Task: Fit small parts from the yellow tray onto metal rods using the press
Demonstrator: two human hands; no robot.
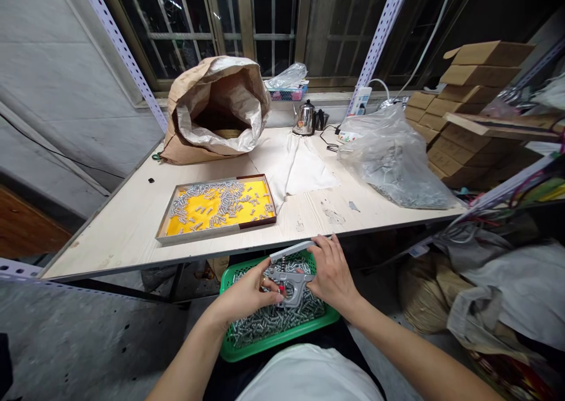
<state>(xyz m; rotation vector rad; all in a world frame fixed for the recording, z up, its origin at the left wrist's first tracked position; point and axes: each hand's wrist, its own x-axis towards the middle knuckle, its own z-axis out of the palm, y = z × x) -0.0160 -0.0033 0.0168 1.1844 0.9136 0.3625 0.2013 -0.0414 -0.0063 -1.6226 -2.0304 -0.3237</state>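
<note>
Both hands are over a green plastic basket (227, 339) on my lap, full of small silver screws (282, 324). Between them is a grey metal lever tool (295, 282) with a long upper arm, a spring and a small red part. My right hand (333, 274) is closed on the tool's right end, fingers over the upper arm and thumb below. The fingers of my left hand (247, 292) are bent around the tool's left side, with the thumb by the red part. Whether the left fingertips also pinch a screw, I cannot make out.
On the table (123, 230), a shallow box (200, 234) with a yellow bottom holds scattered screws. Behind it lies a large open paper sack (189, 95). A white cloth (304, 171), a metal kettle (304, 118) and a filled plastic bag (392, 153) are farther right. Cardboard boxes (477, 95) are stacked beyond.
</note>
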